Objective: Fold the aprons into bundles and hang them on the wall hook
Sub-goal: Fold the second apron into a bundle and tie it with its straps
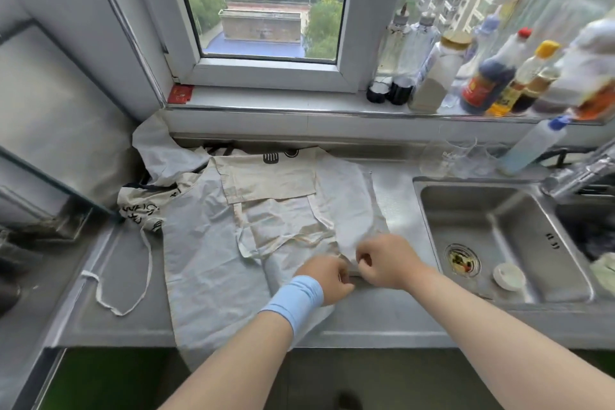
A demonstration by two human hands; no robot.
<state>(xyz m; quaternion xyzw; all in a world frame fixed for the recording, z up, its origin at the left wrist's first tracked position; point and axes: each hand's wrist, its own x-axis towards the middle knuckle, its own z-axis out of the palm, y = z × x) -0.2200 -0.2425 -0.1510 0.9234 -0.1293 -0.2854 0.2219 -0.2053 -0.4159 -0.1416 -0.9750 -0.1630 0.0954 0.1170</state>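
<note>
A pale cream apron [213, 243] lies spread flat on the steel counter [382, 316], its near edge hanging over the front. Its bib and pocket [269, 180] are folded onto the middle, and a long tie [123, 289] loops off to the left. My left hand [327, 280], with a blue wristband, and my right hand [382, 260] meet at the apron's right near corner, each pinching the cloth edge. A second apron [156, 163] with black print lies crumpled at the back left. No wall hook is in view.
A steel sink [506, 243] with a small white dish sits right of the apron, with a tap above it. Sauce bottles [492, 76] and jars crowd the window sill. Clear glasses [456, 156] stand behind the sink. A grey cabinet stands at the left.
</note>
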